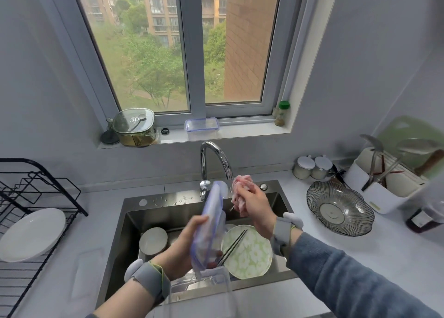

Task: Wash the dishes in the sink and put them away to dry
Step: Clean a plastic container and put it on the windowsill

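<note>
While the left hand (185,243) is gripping the blue-rimmed plastic lid (211,224) by its lower edge, holding it upright over the sink (134,212) below the faucet (216,159), the right hand (254,207) is clutching a pink cloth (240,192) just beside it. Wet, the lid is probably feeling light, slightly flexible and slippery, so pinching it across the rim is looking safest

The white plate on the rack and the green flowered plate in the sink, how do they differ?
The white plate is plain and leans tilted on the black drying rack; the green flowered plate is patterned and lies in the sink. Dark chopsticks rest across the green one; nothing rests on the white one. Both are round.
</note>
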Action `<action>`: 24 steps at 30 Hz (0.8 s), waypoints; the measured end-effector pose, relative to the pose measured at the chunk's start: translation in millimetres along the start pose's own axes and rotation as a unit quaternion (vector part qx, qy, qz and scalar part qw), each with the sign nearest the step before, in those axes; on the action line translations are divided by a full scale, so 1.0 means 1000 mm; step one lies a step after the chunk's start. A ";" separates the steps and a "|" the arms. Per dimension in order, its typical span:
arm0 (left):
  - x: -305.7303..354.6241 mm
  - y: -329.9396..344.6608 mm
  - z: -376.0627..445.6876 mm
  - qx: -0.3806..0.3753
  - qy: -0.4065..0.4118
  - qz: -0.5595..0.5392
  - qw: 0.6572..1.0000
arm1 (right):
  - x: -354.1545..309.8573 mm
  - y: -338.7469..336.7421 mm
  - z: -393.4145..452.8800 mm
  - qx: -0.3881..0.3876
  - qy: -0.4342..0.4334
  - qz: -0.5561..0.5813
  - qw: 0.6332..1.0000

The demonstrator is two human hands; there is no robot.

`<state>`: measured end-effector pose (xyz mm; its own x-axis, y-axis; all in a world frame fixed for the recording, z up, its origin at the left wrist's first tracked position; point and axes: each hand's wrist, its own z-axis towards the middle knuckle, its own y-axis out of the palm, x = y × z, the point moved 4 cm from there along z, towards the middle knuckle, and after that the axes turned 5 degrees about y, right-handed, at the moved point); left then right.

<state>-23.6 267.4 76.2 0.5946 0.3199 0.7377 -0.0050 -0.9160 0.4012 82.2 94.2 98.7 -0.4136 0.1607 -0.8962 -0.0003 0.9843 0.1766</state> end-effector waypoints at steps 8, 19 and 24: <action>0.031 0.024 0.004 -0.058 0.076 -0.179 0.979 | 0.013 0.056 -0.059 -0.108 -0.183 -0.393 0.895; 0.027 0.020 -0.003 -0.142 0.054 -0.167 0.974 | -0.007 0.048 -0.038 -0.082 -0.251 -0.497 0.827; 0.024 0.021 -0.006 -0.128 0.051 -0.186 0.973 | -0.009 0.053 -0.037 -0.074 -0.242 -0.469 0.847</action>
<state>-14.1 257.2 104.9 0.5114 0.6518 0.5600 -0.0131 -0.6457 0.7635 51.9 142.6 131.7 0.2522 -0.6393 -0.7265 -0.2502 0.6821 -0.6871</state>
